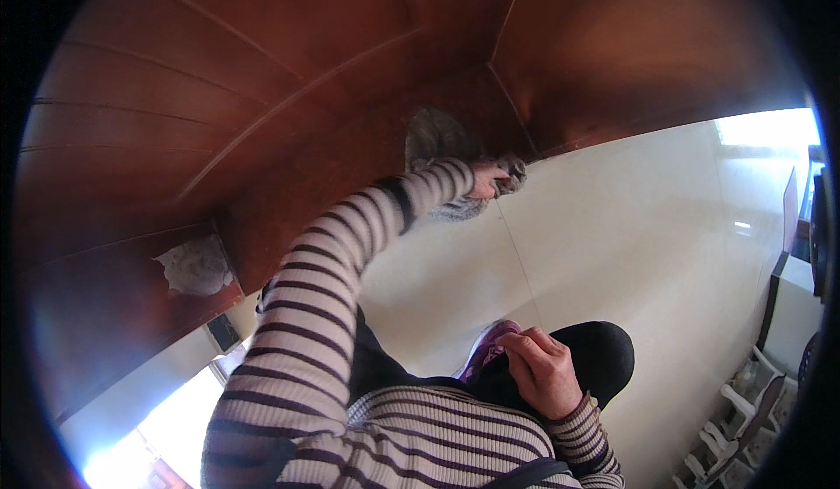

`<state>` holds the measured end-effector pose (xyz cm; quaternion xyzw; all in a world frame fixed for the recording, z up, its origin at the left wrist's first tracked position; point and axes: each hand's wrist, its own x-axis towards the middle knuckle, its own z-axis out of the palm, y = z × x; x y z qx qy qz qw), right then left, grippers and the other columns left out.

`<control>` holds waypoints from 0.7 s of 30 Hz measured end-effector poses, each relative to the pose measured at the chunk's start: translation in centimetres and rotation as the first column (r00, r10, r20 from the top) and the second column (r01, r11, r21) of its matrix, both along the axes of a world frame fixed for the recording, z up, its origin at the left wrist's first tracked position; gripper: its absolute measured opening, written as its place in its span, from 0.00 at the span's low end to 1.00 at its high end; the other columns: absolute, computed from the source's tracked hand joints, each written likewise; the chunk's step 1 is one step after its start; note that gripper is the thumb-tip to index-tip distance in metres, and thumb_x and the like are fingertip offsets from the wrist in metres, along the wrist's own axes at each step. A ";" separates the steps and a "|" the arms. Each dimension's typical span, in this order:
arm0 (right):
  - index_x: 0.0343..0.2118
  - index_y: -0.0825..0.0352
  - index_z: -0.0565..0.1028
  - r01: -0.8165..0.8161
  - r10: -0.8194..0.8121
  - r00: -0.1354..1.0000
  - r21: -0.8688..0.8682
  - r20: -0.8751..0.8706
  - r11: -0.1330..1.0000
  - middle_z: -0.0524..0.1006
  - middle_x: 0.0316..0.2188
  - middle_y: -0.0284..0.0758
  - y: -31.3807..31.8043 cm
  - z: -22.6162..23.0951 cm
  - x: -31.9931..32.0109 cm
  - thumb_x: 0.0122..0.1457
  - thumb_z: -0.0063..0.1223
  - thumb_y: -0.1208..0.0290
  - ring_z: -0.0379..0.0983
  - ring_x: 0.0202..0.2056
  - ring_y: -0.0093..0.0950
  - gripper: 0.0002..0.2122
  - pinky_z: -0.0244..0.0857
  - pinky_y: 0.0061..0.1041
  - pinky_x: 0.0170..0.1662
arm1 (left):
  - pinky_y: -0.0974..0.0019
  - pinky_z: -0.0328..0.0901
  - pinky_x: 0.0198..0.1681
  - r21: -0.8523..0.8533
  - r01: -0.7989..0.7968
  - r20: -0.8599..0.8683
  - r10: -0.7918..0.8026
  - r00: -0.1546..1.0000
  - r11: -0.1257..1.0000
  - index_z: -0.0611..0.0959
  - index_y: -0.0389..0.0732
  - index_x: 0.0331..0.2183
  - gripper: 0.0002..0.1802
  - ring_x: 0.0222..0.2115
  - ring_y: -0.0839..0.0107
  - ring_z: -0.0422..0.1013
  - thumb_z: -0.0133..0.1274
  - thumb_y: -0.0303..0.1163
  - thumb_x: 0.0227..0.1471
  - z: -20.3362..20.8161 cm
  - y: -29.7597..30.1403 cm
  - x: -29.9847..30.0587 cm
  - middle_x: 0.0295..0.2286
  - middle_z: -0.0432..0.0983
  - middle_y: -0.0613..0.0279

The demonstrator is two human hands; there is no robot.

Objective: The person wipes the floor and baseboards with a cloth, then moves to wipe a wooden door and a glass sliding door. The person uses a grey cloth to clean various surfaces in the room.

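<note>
Pressing against the reddish-brown wooden cabinet [289, 139] near its bottom corner, a grey cloth [442, 143] is bunched up in the person's left hand [486, 178]. The fingers are closed around the cloth, part of which spreads flat on the wood above the hand while a smaller fold hangs out beside the knuckles, close to where the cabinet meets the pale tiled floor [630, 227]. The left arm reaches out long from the lower edge of the view, in a sleeve [324, 296] striped cream and dark.

The right hand [544, 371] is well apart from the cloth, low in the view. It rests on the person's knee, which is clad in black trousers [604, 349], with the fingers curled loosely and nothing held in them. Just beside that hand, a purple and pink shoe [488, 345] shows on the floor.

On the cabinet's lower left part, a patch of wood veneer has broken away, leaving a rough whitish spot [197, 266]. The panels of the cabinet carry long straight grooves that bend with the lens. Bright light floods the floor at the lower left and upper right. At the far right edge stand a white plastic rack [744, 410] and some dark furniture, too small and bent to tell more.
</note>
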<state>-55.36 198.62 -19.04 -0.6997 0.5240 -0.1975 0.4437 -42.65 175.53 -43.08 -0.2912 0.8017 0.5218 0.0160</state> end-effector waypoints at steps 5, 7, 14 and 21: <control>0.32 0.68 0.70 -0.031 0.032 0.999 0.018 -0.031 0.999 0.68 0.22 0.37 0.0 0.0 1.2 0.44 0.47 0.82 0.68 0.24 0.33 0.10 0.65 0.26 0.26 | 0.66 0.52 0.52 0.052 -0.180 0.210 0.166 0.964 0.982 0.60 0.39 0.50 0.35 0.50 0.61 0.55 0.48 0.37 0.38 0.5 -5.2 7.3 0.48 0.59 0.48; 0.33 0.68 0.70 -0.041 0.042 0.999 0.024 -0.030 0.999 0.68 0.22 0.36 0.0 -0.1 1.9 0.45 0.47 0.81 0.68 0.24 0.33 0.10 0.65 0.26 0.26 | 0.63 0.51 0.53 -0.192 -0.241 0.120 0.267 0.956 0.951 0.57 0.41 0.52 0.38 0.51 0.58 0.52 0.50 0.40 0.39 -0.4 -5.7 8.8 0.50 0.55 0.49; 0.32 0.68 0.70 -0.068 0.072 0.994 0.046 -0.078 0.997 0.69 0.22 0.37 -0.7 -0.5 3.7 0.44 0.48 0.81 0.69 0.26 0.33 0.10 0.66 0.26 0.26 | 0.44 0.52 0.49 -0.448 -0.133 0.513 0.376 0.772 0.884 0.57 0.49 0.53 0.38 0.53 0.48 0.44 0.52 0.34 0.38 2.1 -0.6 5.3 0.54 0.43 0.52; 0.31 0.68 0.70 -0.117 0.118 0.988 0.012 -0.099 0.993 0.69 0.22 0.38 -1.5 -1.1 4.9 0.44 0.47 0.82 0.69 0.25 0.34 0.09 0.65 0.27 0.28 | 0.53 0.59 0.45 -0.119 -0.384 0.100 0.396 0.913 0.915 0.66 0.51 0.47 0.34 0.44 0.52 0.61 0.55 0.28 0.32 -2.2 1.4 3.3 0.47 0.57 0.50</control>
